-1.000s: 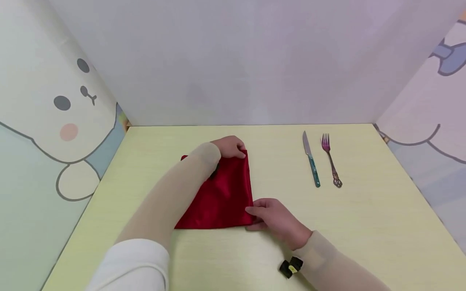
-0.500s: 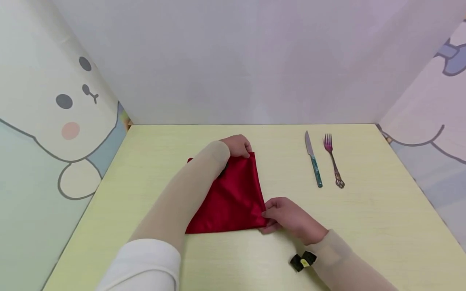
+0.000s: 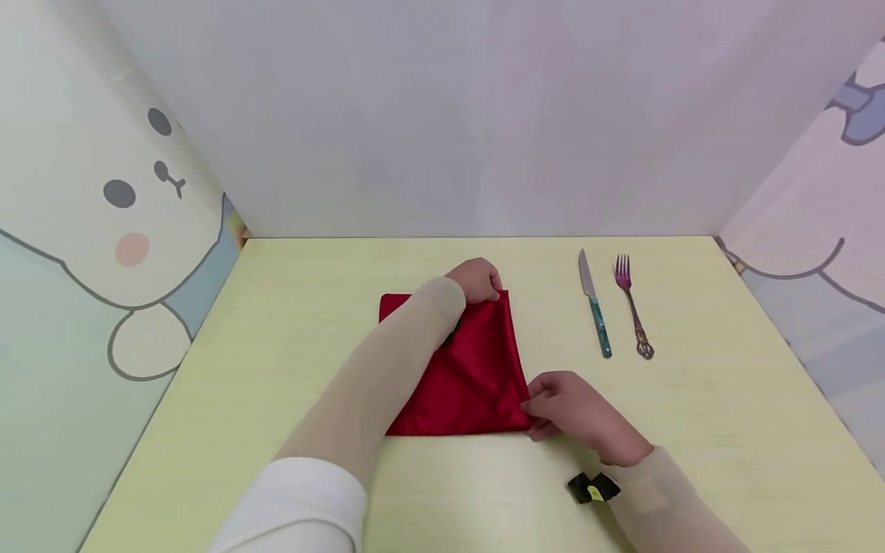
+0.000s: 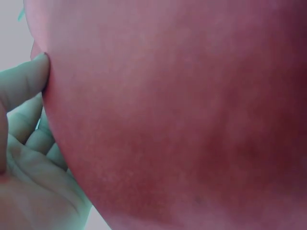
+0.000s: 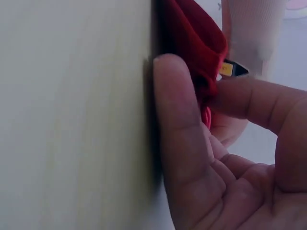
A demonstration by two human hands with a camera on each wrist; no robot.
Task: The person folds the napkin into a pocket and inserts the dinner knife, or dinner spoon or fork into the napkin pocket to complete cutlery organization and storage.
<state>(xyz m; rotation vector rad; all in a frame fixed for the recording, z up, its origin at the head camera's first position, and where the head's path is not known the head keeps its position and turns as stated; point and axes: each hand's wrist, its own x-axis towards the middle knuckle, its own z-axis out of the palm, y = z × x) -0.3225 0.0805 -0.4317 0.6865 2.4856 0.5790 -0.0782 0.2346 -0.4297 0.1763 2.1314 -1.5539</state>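
A red satin cloth (image 3: 477, 376), folded into a rough square, lies on the table. My left hand (image 3: 477, 279) pinches its far right corner; in the left wrist view the thumb (image 4: 29, 79) presses the edge of the cloth (image 4: 158, 115), which fills most of that picture. At the near right corner my right hand (image 3: 577, 407) pinches the cloth between thumb and fingers. The right wrist view shows the folded layers of cloth (image 5: 199, 43) in that grip, close above the tabletop. My left forearm crosses over the cloth and hides its left part.
To the right on the pale wooden table (image 3: 719, 399) lie a table knife (image 3: 594, 307) with a teal handle and a fork (image 3: 632, 303) with an ornate handle, side by side. A pale wall (image 3: 477, 115) stands behind the table's far edge.
Both hands have moved right across the table, drawing the red cloth along with them. The grip at both corners stays. The knife and fork lie where they were.
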